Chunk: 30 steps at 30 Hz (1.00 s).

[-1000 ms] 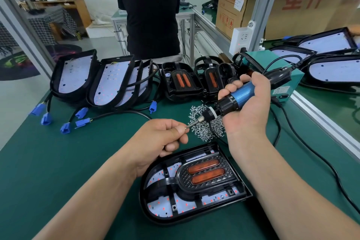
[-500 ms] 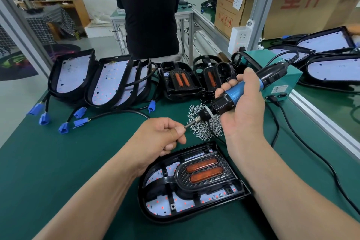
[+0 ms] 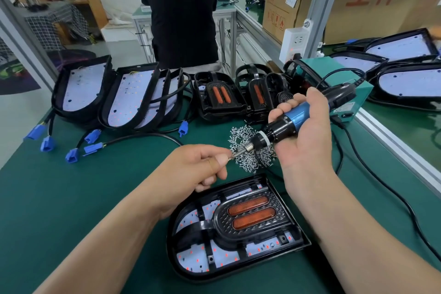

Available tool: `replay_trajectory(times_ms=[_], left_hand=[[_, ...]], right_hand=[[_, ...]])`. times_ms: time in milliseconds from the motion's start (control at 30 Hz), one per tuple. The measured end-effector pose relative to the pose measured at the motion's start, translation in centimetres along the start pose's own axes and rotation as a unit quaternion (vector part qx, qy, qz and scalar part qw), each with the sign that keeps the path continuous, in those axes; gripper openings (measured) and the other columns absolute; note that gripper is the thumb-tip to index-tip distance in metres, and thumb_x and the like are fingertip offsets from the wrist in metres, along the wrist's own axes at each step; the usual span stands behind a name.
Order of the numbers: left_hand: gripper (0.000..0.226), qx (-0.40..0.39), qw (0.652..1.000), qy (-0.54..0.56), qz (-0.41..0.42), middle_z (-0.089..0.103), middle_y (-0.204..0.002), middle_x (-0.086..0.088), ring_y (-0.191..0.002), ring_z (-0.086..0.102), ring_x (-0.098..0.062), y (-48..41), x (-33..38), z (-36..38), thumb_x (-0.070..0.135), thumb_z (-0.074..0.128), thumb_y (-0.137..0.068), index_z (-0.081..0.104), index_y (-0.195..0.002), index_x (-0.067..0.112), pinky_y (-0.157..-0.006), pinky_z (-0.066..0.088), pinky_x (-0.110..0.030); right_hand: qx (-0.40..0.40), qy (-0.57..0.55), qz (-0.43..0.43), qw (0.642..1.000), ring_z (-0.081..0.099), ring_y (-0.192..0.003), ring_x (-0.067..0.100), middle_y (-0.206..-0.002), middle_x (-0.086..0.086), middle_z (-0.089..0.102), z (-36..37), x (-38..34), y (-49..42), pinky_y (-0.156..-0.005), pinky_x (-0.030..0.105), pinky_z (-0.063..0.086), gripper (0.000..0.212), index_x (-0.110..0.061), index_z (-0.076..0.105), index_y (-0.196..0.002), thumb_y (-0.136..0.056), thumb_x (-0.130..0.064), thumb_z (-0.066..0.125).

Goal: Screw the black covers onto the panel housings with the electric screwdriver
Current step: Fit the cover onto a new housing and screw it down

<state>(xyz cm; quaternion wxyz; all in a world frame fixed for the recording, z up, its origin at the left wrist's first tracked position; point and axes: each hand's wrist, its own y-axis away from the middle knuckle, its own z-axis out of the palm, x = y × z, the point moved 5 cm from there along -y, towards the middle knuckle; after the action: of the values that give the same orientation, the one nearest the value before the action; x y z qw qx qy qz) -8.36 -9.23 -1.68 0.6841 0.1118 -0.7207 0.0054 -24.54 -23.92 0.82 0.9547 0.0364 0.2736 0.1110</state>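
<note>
A panel housing (image 3: 191, 267) lies on the green mat in front of me, and a black cover (image 3: 250, 219) with two orange lenses sits in it. My right hand (image 3: 303, 136) grips the blue and black electric screwdriver (image 3: 293, 118), held level above the mat with its bit pointing left. My left hand (image 3: 200, 167) pinches a small screw (image 3: 230, 157) between thumb and forefinger at the bit's tip. A pile of loose screws (image 3: 245, 148) lies just behind both hands.
Several open housings (image 3: 124, 95) with blue connectors (image 3: 71, 155) lean at the back left. More covers (image 3: 219, 98) stand at the back middle. A teal power box (image 3: 346, 102) and black cables (image 3: 381, 186) lie on the right. A person (image 3: 181, 19) stands beyond the bench.
Both hands have stayed close together; the screwdriver has tilted slightly flatter, and my left hand still holds the screw at the bit's tip.
</note>
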Motion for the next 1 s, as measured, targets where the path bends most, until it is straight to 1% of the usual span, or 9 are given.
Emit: replay_trajectory(times_ms=[100, 167, 233, 300, 467, 567, 733, 833, 1000], left_hand=[[0.029, 0.002, 0.999, -0.038, -0.014, 0.065, -0.077, 0.004, -0.060, 0.044, -0.007, 0.5, 0.3, -0.5, 0.047, 0.068, -0.087, 0.081, -0.105, 0.029, -0.053, 0.037, -0.017], [0.038, -0.008, 0.992, -0.124, -0.012, 0.068, -0.077, 0.010, -0.062, 0.052, -0.008, 1.0, 0.6, -0.7, 0.060, 0.067, -0.081, 0.082, -0.102, 0.031, -0.059, 0.044, -0.019], [0.038, -0.023, 0.978, -0.207, -0.002, 0.078, -0.090, 0.013, -0.081, 0.071, -0.011, 1.4, 0.8, -0.6, 0.064, 0.064, -0.081, 0.082, -0.100, 0.036, -0.078, 0.058, -0.028], [0.030, -0.029, 0.970, -0.243, 0.009, 0.079, -0.098, 0.009, -0.094, 0.074, -0.013, 1.8, 0.9, -0.4, 0.061, 0.066, -0.084, 0.082, -0.098, 0.039, -0.089, 0.059, -0.033], [0.008, -0.005, 0.962, -0.271, 0.036, 0.067, -0.088, 0.008, -0.069, 0.060, -0.002, 2.3, 0.8, -0.2, 0.050, 0.078, -0.088, 0.080, -0.095, 0.045, -0.065, 0.050, -0.020], [0.005, 0.012, 0.962, -0.268, 0.048, 0.062, -0.083, 0.007, -0.062, 0.053, 0.000, 2.4, 0.6, -0.1, 0.042, 0.082, -0.089, 0.079, -0.092, 0.044, -0.058, 0.045, -0.016], [0.002, 0.015, 0.961, -0.266, 0.070, 0.061, -0.081, 0.005, -0.063, 0.054, -0.001, 2.4, 0.5, 0.2, 0.041, 0.081, -0.089, 0.080, -0.090, 0.042, -0.059, 0.044, -0.016], [0.011, 0.024, 0.962, -0.261, 0.075, 0.061, -0.079, 0.006, -0.062, 0.055, 0.000, 2.4, 0.4, 0.2, 0.049, 0.075, -0.081, 0.079, -0.089, 0.042, -0.059, 0.044, -0.014], [0.014, 0.028, 0.961, -0.265, 0.076, 0.062, -0.080, 0.003, -0.062, 0.056, -0.002, 2.5, 0.4, 0.2, 0.049, 0.074, -0.081, 0.080, -0.091, 0.041, -0.059, 0.048, -0.019]], right_hand=[[-0.014, -0.014, -0.001, 1.000, 0.056, -0.065, 0.015, -0.078, 0.001, 0.056, 0.2, -0.9, -0.2, -0.062, 0.030, 0.052, 0.025, -0.008, 0.058, -0.104, -0.098, -0.027, 0.073], [-0.028, -0.013, -0.003, 1.000, 0.055, -0.063, 0.014, -0.077, 0.000, 0.055, 0.3, -1.7, -0.3, -0.061, 0.028, 0.052, 0.022, -0.008, 0.059, -0.100, -0.099, -0.027, 0.071], [-0.045, 0.001, -0.002, 0.999, 0.054, -0.061, 0.012, -0.076, -0.001, 0.054, 0.6, -2.2, -0.3, -0.060, 0.026, 0.051, 0.021, -0.009, 0.060, -0.100, -0.100, -0.029, 0.068], [-0.065, 0.025, -0.002, 0.998, 0.053, -0.061, 0.011, -0.077, -0.002, 0.053, 0.9, -2.6, -0.1, -0.059, 0.025, 0.051, 0.021, -0.010, 0.060, -0.101, -0.101, -0.030, 0.066], [-0.129, 0.124, -0.018, 0.984, 0.049, -0.060, 0.012, -0.075, -0.003, 0.051, 2.1, -3.2, 0.5, -0.057, 0.026, 0.047, 0.020, -0.012, 0.058, -0.103, -0.104, -0.032, 0.055], [-0.165, 0.173, -0.036, 0.970, 0.047, -0.058, 0.013, -0.074, -0.002, 0.050, 2.8, -3.3, 1.0, -0.055, 0.028, 0.044, 0.019, -0.010, 0.056, -0.106, -0.103, -0.029, 0.054], [-0.195, 0.214, -0.056, 0.956, 0.047, -0.055, 0.015, -0.071, 0.000, 0.051, 3.4, -3.2, 1.6, -0.054, 0.028, 0.043, 0.022, -0.009, 0.055, -0.108, -0.096, -0.027, 0.056], [-0.197, 0.220, -0.058, 0.954, 0.048, -0.055, 0.015, -0.071, 0.001, 0.052, 3.5, -3.1, 1.8, -0.054, 0.028, 0.043, 0.019, -0.010, 0.059, -0.106, -0.096, -0.027, 0.057], [-0.201, 0.223, -0.061, 0.952, 0.050, -0.055, 0.016, -0.071, 0.001, 0.053, 3.6, -3.0, 2.0, -0.054, 0.029, 0.044, 0.020, -0.010, 0.060, -0.106, -0.096, -0.026, 0.058]])
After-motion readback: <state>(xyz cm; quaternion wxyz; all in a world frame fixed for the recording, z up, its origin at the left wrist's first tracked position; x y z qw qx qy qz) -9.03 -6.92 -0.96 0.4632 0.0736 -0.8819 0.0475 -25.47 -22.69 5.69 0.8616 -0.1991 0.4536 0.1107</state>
